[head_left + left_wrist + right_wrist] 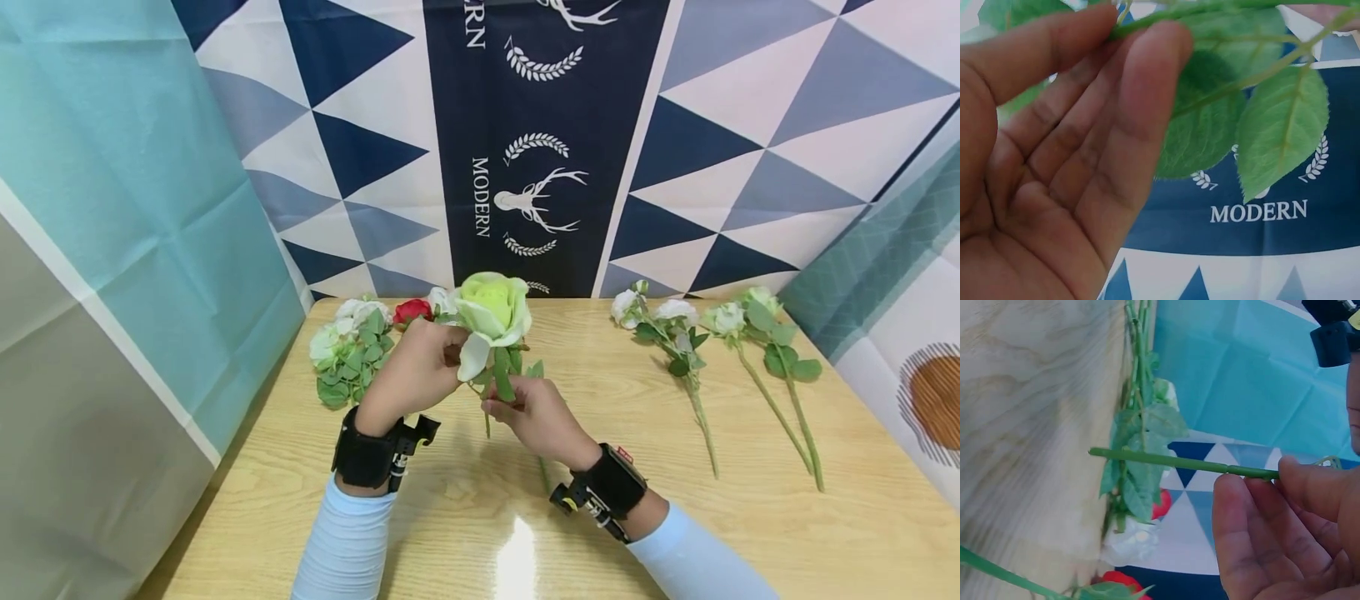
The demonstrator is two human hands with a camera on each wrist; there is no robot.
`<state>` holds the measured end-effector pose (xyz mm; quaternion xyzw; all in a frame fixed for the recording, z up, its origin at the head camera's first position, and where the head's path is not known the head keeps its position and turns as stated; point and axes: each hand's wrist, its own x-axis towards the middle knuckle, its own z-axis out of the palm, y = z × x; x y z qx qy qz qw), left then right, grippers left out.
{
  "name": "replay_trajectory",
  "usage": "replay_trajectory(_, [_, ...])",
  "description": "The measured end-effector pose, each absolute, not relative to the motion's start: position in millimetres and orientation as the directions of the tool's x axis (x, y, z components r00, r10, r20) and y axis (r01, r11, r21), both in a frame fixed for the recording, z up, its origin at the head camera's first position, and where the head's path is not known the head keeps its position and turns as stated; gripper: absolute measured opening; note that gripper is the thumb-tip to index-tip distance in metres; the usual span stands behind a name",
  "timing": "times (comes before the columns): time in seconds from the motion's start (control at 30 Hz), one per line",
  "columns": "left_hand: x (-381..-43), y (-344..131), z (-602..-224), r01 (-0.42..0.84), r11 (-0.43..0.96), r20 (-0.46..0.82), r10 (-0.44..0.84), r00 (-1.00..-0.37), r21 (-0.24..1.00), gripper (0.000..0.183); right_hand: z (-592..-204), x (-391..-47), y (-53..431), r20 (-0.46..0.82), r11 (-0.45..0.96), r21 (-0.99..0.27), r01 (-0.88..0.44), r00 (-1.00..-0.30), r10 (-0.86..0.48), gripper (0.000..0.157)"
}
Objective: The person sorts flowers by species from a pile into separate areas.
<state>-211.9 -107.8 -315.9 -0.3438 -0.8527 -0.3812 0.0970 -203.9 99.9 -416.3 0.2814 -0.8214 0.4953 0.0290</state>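
Before me a pale green rose (491, 308) stands upright, its bloom over the table and its leaves (504, 373) hanging below. My left hand (423, 371) pinches its stem just under the bloom; in the left wrist view, thumb and fingertips meet at the green stem, beside broad leaves (1285, 128). Lower down, my right hand (543, 417) pinches the same stem between thumb and fingertips. The right wrist view shows the cut stem end (1147, 457) sticking out past those fingers.
White and pale green flowers (348, 337) lie in a bunch at the table's left, a red rose (412, 311) beside them. White roses (675, 312) and two pale green ones (726, 319) lie with long stems on the right. Another stem (543, 475) lies beneath my right hand. Patterned cloth (375, 125) hangs behind.
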Motion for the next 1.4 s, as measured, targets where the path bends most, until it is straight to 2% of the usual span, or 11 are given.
replay_trajectory(0.27, [-217.0,-105.7,-321.7,0.582,0.483,0.459,0.358,-0.813,0.654,0.011,-407.5,-200.7,96.0,0.314,0.331,-0.809,-0.485,-0.834,-0.453,0.006])
replay_trajectory(0.43, [-223.7,-104.8,-325.7,0.534,0.541,0.453,0.289,-0.843,0.650,0.018,-404.0,-198.5,95.6,0.300,0.343,-0.808,-0.479,-0.836,-0.459,0.007])
replay_trajectory(0.83, [-226.1,-116.2,-325.4,0.518,0.549,0.481,0.226,-0.847,0.656,0.017,-385.6,-206.1,114.4,0.351,0.382,-0.781,-0.494,-0.853,-0.387,0.010])
replay_trajectory(1.1, [-231.8,-129.9,-327.2,0.502,0.582,0.493,0.192,-0.849,0.639,0.018,-362.3,-216.7,158.8,0.425,0.459,-0.737,-0.496,-0.868,-0.257,0.018])
replay_trajectory(1.27, [-234.8,-136.6,-327.0,0.457,0.596,0.468,0.151,-0.871,0.660,0.019,-349.9,-222.3,203.5,0.496,0.577,-0.659,-0.482,-0.855,-0.148,0.021])
replay_trajectory(1.4, [-237.3,-142.4,-327.3,0.419,0.609,0.453,0.108,-0.885,0.673,0.020,-343.6,-223.8,245.6,0.575,0.706,-0.562,-0.431,-0.817,-0.041,0.022])
